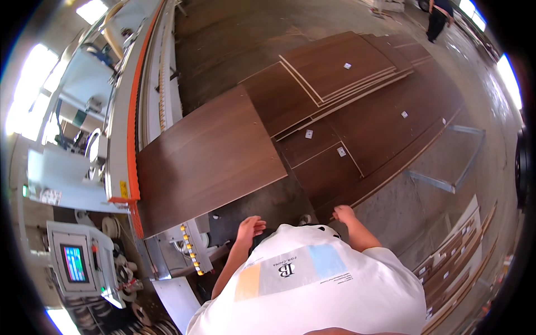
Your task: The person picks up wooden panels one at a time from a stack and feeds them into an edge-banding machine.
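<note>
My left hand [250, 228] is below a large dark-brown board [206, 159], off its lower edge, with loosely bent, parted fingers and nothing in them. The board lies across the orange-edged machine bed [134, 167] on the left, overhanging toward the stacks. My right hand [342, 214], fingers curled and apparently empty, is beside the near edge of the stacked brown panels [379, 145]; whether it touches them I cannot tell. Small white labels [341, 151] sit on several panels.
A control panel with screen [74, 262] stands lower left, above rolls of banding. A yellow-buttoned strip [191, 249] is beside me. A metal frame [463, 159] and leaning board strips [458, 262] are at right. A person in dark clothes [436, 22] walks at upper right.
</note>
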Tool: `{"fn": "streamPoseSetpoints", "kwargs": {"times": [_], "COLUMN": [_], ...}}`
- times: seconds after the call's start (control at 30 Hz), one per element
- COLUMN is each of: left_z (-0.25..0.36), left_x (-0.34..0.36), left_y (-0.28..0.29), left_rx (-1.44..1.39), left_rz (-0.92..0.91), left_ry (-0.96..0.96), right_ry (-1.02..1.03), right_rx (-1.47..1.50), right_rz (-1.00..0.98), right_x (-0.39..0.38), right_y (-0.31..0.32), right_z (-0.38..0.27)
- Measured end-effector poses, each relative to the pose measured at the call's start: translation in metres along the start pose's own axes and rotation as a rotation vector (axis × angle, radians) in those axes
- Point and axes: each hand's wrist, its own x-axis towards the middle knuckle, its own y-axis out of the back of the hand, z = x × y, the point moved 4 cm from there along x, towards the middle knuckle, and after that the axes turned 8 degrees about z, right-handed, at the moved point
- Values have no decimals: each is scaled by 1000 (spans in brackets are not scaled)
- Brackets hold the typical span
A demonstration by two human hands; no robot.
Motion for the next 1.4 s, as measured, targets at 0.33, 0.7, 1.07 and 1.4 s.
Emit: {"fn": "streamPoseSetpoints", "kwargs": {"times": [0.33, 0.7, 1.07, 1.4], "left_z": [68, 145, 239, 295], "left_x": [77, 252, 556, 588], "left_y": [-122, -300, -455, -565], "left_rx": [564, 711, 603, 924], "left_rz": [-356, -398, 57, 480], "left_ry": [-4, 4, -334, -207], "right_ry": [-534, -580, -914, -1116], "right_rx": [708, 829, 981, 823], "right_rz": [243, 512, 525, 471], "right_x": [-102, -102, -115, -140], "right_y": [18, -82, -52, -74], "right_z": [187, 105, -73, -148]}}
